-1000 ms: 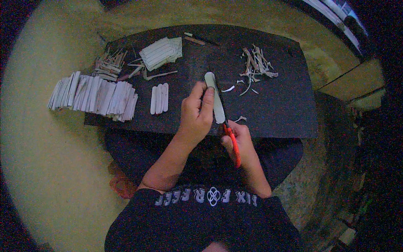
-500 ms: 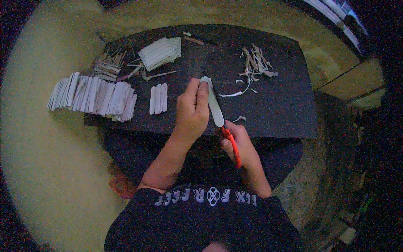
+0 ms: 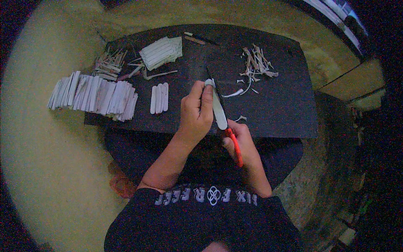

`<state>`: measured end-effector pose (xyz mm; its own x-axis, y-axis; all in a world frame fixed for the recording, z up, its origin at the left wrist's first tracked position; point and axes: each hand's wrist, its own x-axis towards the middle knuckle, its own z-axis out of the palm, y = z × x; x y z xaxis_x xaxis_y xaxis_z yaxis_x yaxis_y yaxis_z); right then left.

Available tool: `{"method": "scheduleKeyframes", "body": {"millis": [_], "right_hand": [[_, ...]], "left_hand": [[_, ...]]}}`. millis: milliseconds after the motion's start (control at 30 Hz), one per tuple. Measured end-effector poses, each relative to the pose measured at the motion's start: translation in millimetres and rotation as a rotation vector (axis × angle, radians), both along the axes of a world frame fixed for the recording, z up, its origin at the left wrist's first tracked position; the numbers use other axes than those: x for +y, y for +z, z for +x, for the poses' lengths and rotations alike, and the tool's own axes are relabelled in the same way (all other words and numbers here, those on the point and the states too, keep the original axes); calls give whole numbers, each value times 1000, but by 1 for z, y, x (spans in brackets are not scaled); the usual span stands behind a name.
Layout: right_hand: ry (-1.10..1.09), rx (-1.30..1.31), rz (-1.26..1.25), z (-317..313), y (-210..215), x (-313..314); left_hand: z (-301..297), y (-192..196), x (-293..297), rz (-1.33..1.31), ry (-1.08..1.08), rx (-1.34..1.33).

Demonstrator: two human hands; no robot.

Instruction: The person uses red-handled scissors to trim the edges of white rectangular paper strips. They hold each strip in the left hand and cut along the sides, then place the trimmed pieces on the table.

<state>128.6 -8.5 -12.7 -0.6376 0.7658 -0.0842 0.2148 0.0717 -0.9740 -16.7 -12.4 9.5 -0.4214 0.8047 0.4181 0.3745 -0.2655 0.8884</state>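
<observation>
My left hand [image 3: 196, 110] pinches the upper end of a pale paper strip with a rounded end [image 3: 219, 114], thumb on top. The strip slants down toward my right hand [image 3: 244, 140], which is closed around the red handles of a pair of scissors [image 3: 235, 146]. The dark scissor blades run along the strip's right edge, and their tips stick out beyond my left thumb. How far apart the blades are is hard to make out. Left of my left hand, several round-ended strips [image 3: 159, 98] lie side by side on the dark board [image 3: 281, 111].
A long row of packed pale strips [image 3: 93, 94] crosses the board's left edge. Behind it lie thin offcuts [image 3: 110, 64] and a stack of pale outlined sheets [image 3: 161, 52]. A dark pen [image 3: 205, 40] is at the back. Curled trimmings [image 3: 257, 63] are heaped at right.
Both hands have shifted slightly to the right, carrying the strip and scissors. More of the blade tips now shows past my left thumb.
</observation>
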Motion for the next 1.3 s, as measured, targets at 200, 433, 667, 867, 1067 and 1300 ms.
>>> {"method": "scheduleKeyframes", "body": {"millis": [200,433,667,867,1067,1300], "right_hand": [[-14,-15,26,-1,-2,-1],[-26,-71,58,-1,2,0],[-38,-41,22,-2,-1,-1],[-10,-93,11,-1,-1,0],[-55,-55,26,1,-11,0],[2,-83,-14,3,-8,3]], "left_hand": [[2,7,-1,53,30,30],[3,9,-2,52,52,8],[2,5,-1,48,65,4],[0,-2,0,39,37,-58],[0,0,-3,-131,-142,-77],[1,3,-5,-179,-187,-107]]}}
